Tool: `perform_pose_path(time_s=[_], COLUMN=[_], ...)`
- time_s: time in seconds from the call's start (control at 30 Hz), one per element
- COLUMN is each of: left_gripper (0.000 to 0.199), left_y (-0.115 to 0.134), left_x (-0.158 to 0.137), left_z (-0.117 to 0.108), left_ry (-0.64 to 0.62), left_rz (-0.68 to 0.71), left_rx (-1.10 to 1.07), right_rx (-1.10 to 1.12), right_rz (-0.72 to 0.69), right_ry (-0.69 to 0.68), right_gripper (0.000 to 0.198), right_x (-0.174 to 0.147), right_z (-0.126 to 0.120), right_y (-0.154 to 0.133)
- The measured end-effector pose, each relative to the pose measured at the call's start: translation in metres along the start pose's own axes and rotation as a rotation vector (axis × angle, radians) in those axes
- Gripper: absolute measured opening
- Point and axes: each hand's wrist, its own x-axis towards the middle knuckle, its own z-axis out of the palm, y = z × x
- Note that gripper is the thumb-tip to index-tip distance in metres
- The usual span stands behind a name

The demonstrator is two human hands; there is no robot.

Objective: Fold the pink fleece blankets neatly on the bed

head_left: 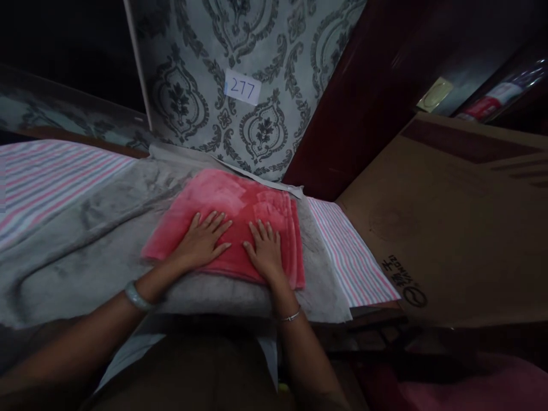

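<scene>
A folded red-pink plush cloth (240,254), perhaps a towel or small blanket, lies flat in front of me, with layered folds along its right side. My left hand (203,240) rests palm down on its left-middle part, fingers spread. Right of that, my right hand (266,248) also lies flat on the cloth, fingers apart and just left of the layered edge. Under the cloth is a larger grey plush blanket (115,245), spread over the surface with a long raised crease on the left. Neither hand grips anything.
Striped pink, white and grey fabric (349,257) shows at both sides of the grey blanket. A large cardboard box (454,228) stands on the right. Behind is a patterned wall (222,134) bearing a paper label (242,87) marked 277. A dark red panel (342,125) borders it.
</scene>
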Motion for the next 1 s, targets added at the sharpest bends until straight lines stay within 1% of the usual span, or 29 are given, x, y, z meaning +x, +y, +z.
perform_pose_path(time_s=[0.1, 0.23, 0.33, 0.43, 0.57, 0.67, 0.77, 0.83, 0.93, 1.0], left_gripper=[0.067, 0.067, 0.065, 0.063, 0.061, 0.063, 0.074, 0.080, 0.077, 0.074], left_y=[-0.007, -0.032, -0.045, -0.047, -0.045, -0.052, -0.063, -0.067, -0.065, -0.060], left_x=[-0.008, -0.023, -0.036, -0.043, -0.051, -0.063, -0.077, -0.084, -0.092, -0.095], left_z=[0.006, -0.001, -0.004, -0.004, -0.003, 0.000, 0.006, 0.011, 0.012, 0.010], left_ry=[0.015, -0.006, -0.001, 0.047, 0.083, 0.086, 0.078, 0.095, 0.128, 0.134], left_rz=[-0.046, -0.172, -0.193, -0.172, -0.184, -0.152, -0.084, -0.077, -0.095, -0.102], left_rx=[0.026, 0.050, 0.053, 0.005, -0.044, -0.056, -0.071, -0.078, -0.090, -0.094], right_rx=[-0.007, -0.021, -0.043, -0.037, 0.014, 0.050, 0.066, 0.062, 0.047, 0.044], right_rz=[0.018, 0.093, 0.177, 0.251, 0.304, 0.300, 0.252, 0.228, 0.222, 0.216], right_ry=[-0.001, -0.015, 0.011, 0.035, 0.088, 0.146, 0.199, 0.243, 0.285, 0.274], right_gripper=[0.059, 0.060, 0.060, 0.059, 0.061, 0.061, 0.060, 0.059, 0.058, 0.058], right_x=[-0.008, -0.018, -0.031, -0.046, -0.063, -0.076, -0.085, -0.088, -0.087, -0.084], right_z=[0.003, -0.003, -0.004, 0.001, 0.008, 0.013, 0.014, 0.012, 0.004, -0.002], right_y=[0.008, 0.022, 0.035, 0.049, 0.062, 0.068, 0.072, 0.074, 0.073, 0.070])
